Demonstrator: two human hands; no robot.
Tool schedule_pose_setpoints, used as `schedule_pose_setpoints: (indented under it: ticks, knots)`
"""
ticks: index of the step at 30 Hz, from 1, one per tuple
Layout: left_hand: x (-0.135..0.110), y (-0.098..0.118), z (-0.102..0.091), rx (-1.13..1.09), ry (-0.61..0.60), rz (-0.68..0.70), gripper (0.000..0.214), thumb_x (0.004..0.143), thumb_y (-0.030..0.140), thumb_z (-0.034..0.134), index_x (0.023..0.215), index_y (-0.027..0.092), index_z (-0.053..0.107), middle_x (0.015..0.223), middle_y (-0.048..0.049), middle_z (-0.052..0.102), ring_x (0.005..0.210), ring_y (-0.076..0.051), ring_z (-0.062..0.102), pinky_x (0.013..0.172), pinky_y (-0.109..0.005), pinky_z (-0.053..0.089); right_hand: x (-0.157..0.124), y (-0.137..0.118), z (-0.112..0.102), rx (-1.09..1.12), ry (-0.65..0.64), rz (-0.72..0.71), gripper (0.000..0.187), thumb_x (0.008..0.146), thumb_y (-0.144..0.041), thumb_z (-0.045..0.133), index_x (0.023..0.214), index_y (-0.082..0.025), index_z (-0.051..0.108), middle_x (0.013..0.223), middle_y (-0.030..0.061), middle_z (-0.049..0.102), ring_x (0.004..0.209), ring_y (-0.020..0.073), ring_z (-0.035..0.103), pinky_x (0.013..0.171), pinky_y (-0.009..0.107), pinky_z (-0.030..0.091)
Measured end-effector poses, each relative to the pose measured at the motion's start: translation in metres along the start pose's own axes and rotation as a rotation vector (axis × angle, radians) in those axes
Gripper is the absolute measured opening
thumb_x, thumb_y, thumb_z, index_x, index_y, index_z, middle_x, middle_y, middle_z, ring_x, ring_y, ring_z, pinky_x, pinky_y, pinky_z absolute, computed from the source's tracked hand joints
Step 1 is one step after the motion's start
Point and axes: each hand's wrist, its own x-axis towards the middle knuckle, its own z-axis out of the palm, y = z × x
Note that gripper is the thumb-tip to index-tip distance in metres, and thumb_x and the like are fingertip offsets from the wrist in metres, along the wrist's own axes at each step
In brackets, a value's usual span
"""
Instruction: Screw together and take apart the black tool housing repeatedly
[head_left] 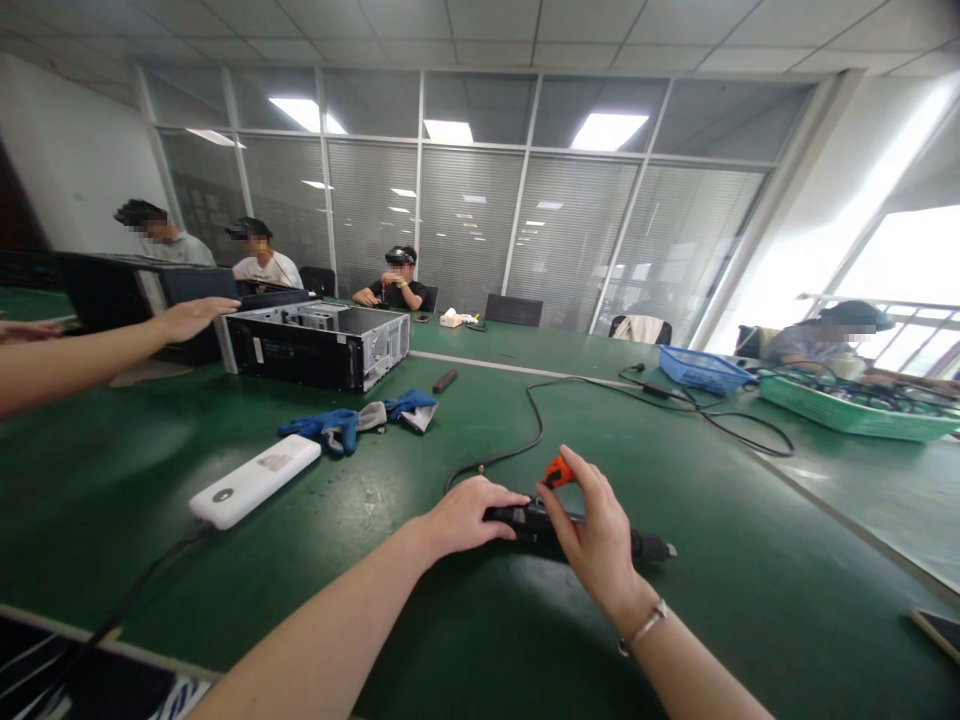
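A black corded tool (652, 546) with an orange part (558, 471) lies on the green table (750, 600) in front of me. My left hand (469, 514) rests on its rear end, fingers curled over the black body. My right hand (596, 535) grips the middle of the tool, thumb and forefinger pinching the orange part. Its black cable (534, 415) runs off toward the far side.
A white power strip (255, 480) and blue-grey gloves (360, 420) lie to the left. Further left stands an open computer case (319, 345), with another person's hand (191, 317) at it. A blue basket (701, 368) and green tray (847, 410) sit right. Several people sit around.
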Motion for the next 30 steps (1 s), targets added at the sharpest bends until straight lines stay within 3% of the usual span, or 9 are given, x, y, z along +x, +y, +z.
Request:
schedule_pose_setpoints:
  ticks: [6,12,18,23,30]
  knots:
    - [0.0,-0.001,0.0,-0.004,-0.006,0.006,0.049,0.078,0.036,0.073,0.123,0.021,0.062,0.113,-0.0059,0.069,0.098,-0.023,0.063,0.088,-0.03,0.041,0.0,-0.003,-0.001,0.087,-0.05,0.003,0.058,0.091,-0.018,0.049,0.145,-0.024,0.027,0.113,0.0093,0.063,0.1,0.0215,0.063,0.087,0.041,0.053]
    - [0.0,0.0,0.0,0.006,-0.007,-0.011,0.049,0.077,0.037,0.073,0.122,0.022,0.062,0.112,-0.0055,0.069,0.098,-0.024,0.063,0.089,-0.031,0.041,0.002,-0.001,-0.002,-0.025,0.03,-0.084,0.052,0.088,-0.021,0.057,0.137,-0.026,0.039,0.103,0.008,0.065,0.094,0.023,0.063,0.081,0.042,0.054]
    - [0.001,0.0,-0.001,-0.028,-0.007,-0.007,0.049,0.078,0.037,0.072,0.124,0.022,0.061,0.112,-0.0065,0.07,0.1,-0.024,0.064,0.091,-0.031,0.042,0.002,-0.006,-0.004,0.045,-0.049,-0.057,0.059,0.09,-0.017,0.049,0.144,-0.023,0.026,0.116,0.0111,0.062,0.101,0.0228,0.062,0.086,0.044,0.052]
    - [0.0,0.0,0.0,-0.025,-0.006,-0.006,0.049,0.078,0.035,0.073,0.124,0.022,0.061,0.115,-0.0064,0.069,0.103,-0.024,0.063,0.093,-0.032,0.041,0.002,-0.001,-0.004,-0.059,0.031,-0.088,0.051,0.088,-0.023,0.057,0.136,-0.025,0.038,0.103,0.008,0.065,0.094,0.024,0.063,0.085,0.048,0.051]
    - [-0.004,-0.004,-0.009,-0.101,-0.029,-0.062,0.053,0.075,0.026,0.074,0.126,0.023,0.059,0.121,-0.0052,0.066,0.11,-0.023,0.061,0.098,-0.031,0.041,-0.007,0.006,0.0,0.132,0.078,0.01,0.061,0.089,-0.013,0.052,0.143,-0.026,0.028,0.113,0.0095,0.063,0.097,0.0226,0.065,0.087,0.051,0.053]
